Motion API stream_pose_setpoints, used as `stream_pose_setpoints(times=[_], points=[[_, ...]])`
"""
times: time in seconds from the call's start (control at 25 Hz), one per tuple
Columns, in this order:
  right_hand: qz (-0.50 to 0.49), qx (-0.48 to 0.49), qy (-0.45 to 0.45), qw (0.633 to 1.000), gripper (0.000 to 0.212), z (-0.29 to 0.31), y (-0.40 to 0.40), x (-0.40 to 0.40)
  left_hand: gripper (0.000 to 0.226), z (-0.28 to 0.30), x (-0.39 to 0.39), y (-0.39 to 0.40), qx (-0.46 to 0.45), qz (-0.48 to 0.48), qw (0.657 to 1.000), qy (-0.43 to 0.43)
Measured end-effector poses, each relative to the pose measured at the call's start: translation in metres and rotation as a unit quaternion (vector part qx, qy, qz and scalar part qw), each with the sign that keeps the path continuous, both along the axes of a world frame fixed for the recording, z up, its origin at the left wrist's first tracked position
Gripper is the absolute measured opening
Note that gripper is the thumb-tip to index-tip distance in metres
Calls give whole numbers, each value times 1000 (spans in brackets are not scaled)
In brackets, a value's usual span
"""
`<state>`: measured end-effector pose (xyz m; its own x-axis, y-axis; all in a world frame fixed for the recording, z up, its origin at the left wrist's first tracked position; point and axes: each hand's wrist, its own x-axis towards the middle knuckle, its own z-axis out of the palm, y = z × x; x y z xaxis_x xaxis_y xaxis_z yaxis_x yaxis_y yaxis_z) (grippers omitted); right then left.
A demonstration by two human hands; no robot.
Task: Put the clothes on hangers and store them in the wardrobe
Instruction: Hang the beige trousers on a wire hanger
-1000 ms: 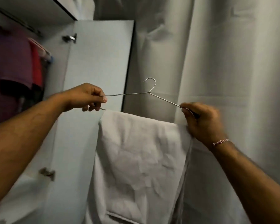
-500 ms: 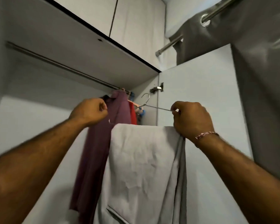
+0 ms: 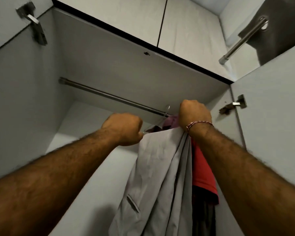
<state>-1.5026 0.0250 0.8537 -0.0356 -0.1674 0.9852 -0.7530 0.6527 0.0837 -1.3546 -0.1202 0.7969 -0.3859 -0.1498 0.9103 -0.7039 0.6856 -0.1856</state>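
Light grey trousers (image 3: 158, 167) hang folded over a thin metal hanger (image 3: 167, 109), whose hook shows right at the wardrobe rail (image 3: 112, 97). My left hand (image 3: 124, 128) grips the hanger's left end, fingers curled. My right hand (image 3: 194, 114) grips its right end, raised close under the rail. Most of the hanger's wire is hidden behind the hands and the cloth. I cannot tell whether the hook rests on the rail.
A purple garment (image 3: 171, 122) and a red shirt (image 3: 203, 172) hang on the rail's right end behind the trousers. The open wardrobe door (image 3: 271, 116) stands at the right with its hinge (image 3: 235, 104). A curtain rod (image 3: 242, 41) runs upper right.
Both hands have lifted the hanger with the trousers up and into the wardrobe, from in front of the door to the rail. My view has tilted upward.
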Motion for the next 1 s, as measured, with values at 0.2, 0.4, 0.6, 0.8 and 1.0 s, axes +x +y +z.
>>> stream_pose_setpoints(times=[0.2,0.4,0.6,0.8,1.0], points=[[0,2,-1,1000,22,38,-82,-42,21,10,-30,-53,-43,31,999,6],[-30,-17,16,999,15,62,-134,-57,25,18,-54,-96,-65,-11,997,31],[-111,11,-9,994,19,59,-149,-67,21,5,-71,-123,-67,-41,997,-3],[-125,21,48,991,37,20,-126,-81,42,-19,-98,-129,-87,-143,986,4],[-196,87,80,974,70,-86,-46,-84,55,-73,-139,-73,-89,-264,960,30]])
